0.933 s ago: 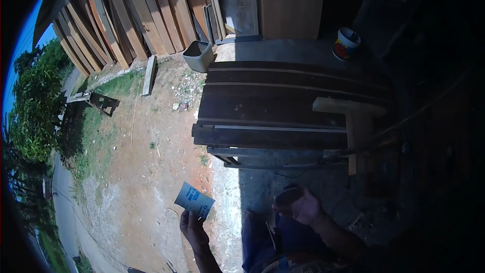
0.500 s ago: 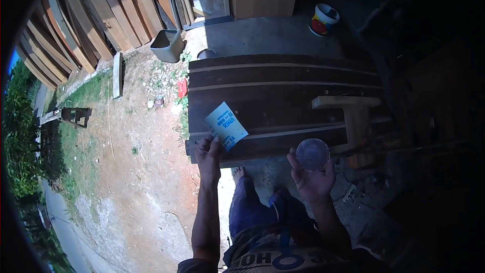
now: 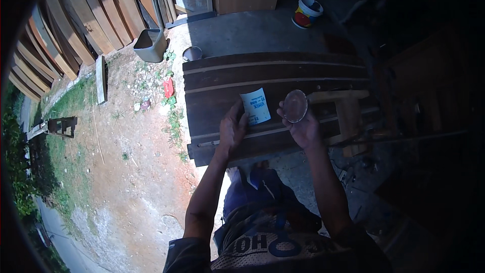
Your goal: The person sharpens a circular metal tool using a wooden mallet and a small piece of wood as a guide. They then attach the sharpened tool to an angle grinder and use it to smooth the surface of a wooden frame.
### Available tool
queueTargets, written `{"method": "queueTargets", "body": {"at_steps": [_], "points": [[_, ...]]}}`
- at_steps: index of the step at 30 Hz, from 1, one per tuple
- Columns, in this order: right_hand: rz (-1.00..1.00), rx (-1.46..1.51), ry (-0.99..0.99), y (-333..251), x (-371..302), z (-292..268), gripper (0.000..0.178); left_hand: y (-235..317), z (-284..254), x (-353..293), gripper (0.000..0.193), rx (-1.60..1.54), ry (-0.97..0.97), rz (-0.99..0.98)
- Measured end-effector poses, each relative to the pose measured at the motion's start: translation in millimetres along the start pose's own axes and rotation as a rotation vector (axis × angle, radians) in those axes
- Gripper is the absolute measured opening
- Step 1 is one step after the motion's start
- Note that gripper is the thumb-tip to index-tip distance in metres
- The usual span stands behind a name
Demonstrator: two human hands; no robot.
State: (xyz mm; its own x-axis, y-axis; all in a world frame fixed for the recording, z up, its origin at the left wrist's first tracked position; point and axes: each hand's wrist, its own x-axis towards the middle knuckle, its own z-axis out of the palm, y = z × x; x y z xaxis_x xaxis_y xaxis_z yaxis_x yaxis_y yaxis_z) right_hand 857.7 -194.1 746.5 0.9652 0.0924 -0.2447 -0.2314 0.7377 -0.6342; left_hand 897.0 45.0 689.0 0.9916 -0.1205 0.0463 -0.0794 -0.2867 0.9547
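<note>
My left hand (image 3: pixel 234 127) pinches the left side of a light-blue printed sheet of sandpaper (image 3: pixel 255 114) between thumb and fingers. Resting in my right hand (image 3: pixel 306 132), a small round shallow bowl (image 3: pixel 295 106) with a pale rim is tilted so its brownish inside shows; its contents are too dim to make out. Both hands are over a low worktop of dark wooden boards (image 3: pixel 217 103), with paler strips running along it. The sheet and the bowl are close together but apart.
A T-shaped arrangement of lighter wood (image 3: pixel 349 116) lies on the boards' right part. Beyond are a paint bucket (image 3: pixel 307 12), a beige bin (image 3: pixel 150 46) and a round container (image 3: pixel 192 53). Planks (image 3: pixel 96 10) lean at the far left. A red wrapper (image 3: pixel 168 88) lies on the ground.
My left hand has moved right and farther away with the sheet. My right hand has moved left and farther away, tilting the bowl, so the two are closer together. The view has shifted.
</note>
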Motion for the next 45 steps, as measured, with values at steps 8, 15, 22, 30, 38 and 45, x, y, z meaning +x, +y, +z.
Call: {"method": "queueTargets", "body": {"at_steps": [8,15,22,30,38,45], "points": [[-0.009,-0.794,-0.067,3.1,72.3,31.8,0.048,-13.8,-8.3,0.5,0.053,0.454,-0.04,0.201],[0.044,-0.869,-0.191,24.3,104.4,18.9,0.05,-15.9,-5.0,1.5,0.052,0.458,-0.044,0.192],[-0.054,-1.116,-0.244,27.4,108.7,-1.7,0.059,-19.8,-0.4,1.2,0.05,0.521,-0.019,0.22],[-0.037,-1.37,-0.274,20.7,103.2,-0.8,0.059,-21.2,1.8,0.7,0.051,0.585,-0.019,0.209],[-0.133,-1.604,-0.291,23.4,101.6,3.3,0.07,-20.4,2.9,1.4,0.051,0.589,-0.013,0.203],[-0.086,-1.666,-0.255,22.0,97.1,7.6,0.108,-18.0,4.3,2.2,0.052,0.584,-0.019,0.211]]}}
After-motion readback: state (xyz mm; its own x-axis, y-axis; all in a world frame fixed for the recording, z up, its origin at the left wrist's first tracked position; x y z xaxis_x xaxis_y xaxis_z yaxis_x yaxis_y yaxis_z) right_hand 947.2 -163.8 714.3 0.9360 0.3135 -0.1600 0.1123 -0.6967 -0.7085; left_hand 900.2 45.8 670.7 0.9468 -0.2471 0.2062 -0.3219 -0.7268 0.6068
